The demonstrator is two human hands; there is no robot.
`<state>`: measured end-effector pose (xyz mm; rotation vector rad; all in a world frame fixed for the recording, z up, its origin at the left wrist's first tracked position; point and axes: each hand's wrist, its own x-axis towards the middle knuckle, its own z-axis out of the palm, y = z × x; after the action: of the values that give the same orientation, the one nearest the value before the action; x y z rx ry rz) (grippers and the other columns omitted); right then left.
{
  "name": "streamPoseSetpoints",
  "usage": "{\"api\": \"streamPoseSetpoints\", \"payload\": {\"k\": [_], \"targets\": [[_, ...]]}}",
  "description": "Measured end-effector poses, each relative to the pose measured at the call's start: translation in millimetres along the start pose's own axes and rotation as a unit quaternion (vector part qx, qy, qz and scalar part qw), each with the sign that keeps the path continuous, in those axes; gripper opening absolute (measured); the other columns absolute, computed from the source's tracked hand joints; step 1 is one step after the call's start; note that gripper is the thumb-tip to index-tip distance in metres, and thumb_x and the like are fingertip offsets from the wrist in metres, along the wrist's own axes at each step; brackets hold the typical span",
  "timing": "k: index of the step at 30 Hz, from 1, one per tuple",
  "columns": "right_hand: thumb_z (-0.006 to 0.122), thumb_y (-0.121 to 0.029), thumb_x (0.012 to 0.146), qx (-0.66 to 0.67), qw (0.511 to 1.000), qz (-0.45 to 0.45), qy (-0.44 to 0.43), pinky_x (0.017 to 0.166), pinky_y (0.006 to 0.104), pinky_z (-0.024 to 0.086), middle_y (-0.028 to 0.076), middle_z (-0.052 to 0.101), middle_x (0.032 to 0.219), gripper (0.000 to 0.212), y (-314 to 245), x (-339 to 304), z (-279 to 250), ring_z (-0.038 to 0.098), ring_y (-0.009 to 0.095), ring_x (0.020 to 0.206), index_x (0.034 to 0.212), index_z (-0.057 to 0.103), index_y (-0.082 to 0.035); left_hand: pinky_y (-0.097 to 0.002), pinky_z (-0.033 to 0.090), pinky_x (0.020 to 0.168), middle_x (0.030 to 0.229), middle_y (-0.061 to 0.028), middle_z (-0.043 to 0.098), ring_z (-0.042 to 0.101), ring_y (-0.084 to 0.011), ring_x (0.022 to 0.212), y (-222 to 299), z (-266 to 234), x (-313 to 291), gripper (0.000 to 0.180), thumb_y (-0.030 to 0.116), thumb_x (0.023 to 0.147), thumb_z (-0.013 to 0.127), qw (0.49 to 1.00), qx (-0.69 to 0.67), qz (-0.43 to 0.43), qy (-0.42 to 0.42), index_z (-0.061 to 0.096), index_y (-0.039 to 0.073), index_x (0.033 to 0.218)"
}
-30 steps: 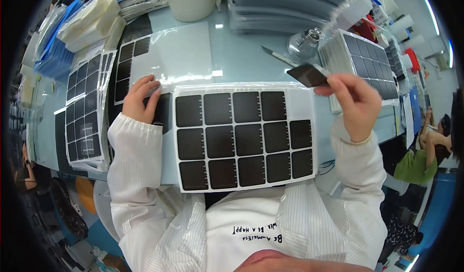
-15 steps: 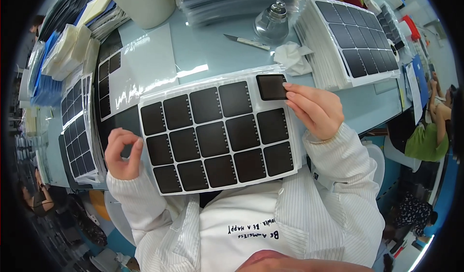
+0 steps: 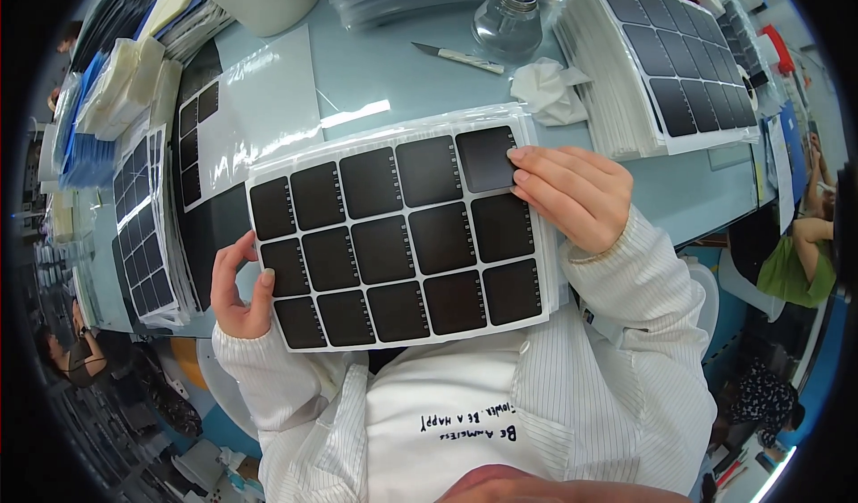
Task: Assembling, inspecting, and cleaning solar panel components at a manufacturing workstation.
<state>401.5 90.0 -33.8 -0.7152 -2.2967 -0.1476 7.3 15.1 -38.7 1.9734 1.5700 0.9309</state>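
A white backing sheet (image 3: 349, 230) with rows of square black film pieces lies tilted in front of me, on a stack of clear-edged sheets. My right hand (image 3: 572, 195) pinches the right edge of the black film square (image 3: 487, 159) in the top right corner. That square now sits in its place in the row, apparently flat on the sheet; its underside is hidden. At the sheet's left edge is my left hand (image 3: 239, 287), its thumb over the border and its curled fingers against the edge, partly hidden.
A tall stack of similar sheets (image 3: 617, 101) stands at the back right, beside a crumpled tissue (image 3: 547, 90), a glass bottle (image 3: 508, 25) and a craft knife (image 3: 458, 58). More sheets (image 3: 143, 235) lie at left. Another person (image 3: 800, 253) sits at far right.
The black square has gone from tilted and off its place to lined up in the top right corner. My left hand has moved from beside the sheet onto its left edge.
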Motion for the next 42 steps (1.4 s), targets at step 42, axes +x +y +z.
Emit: {"api": "streamPoseSetpoints", "payload": {"k": [42], "targets": [[0.054,0.005,0.076,-0.172,0.911,0.328,-0.183,0.075,0.0403,0.050,0.017,0.052,0.115,0.043,39.3,-4.5,23.9,0.058,0.035,0.091,0.117,0.052,-0.007,-0.0284,0.038,0.084,0.092,-0.0075,0.054,0.050,-0.0169,0.088,-4.6,-1.3,0.6,0.043,0.015,0.085,0.059,1.000,0.005,0.002,-0.014,0.051,-0.004,0.122]]}}
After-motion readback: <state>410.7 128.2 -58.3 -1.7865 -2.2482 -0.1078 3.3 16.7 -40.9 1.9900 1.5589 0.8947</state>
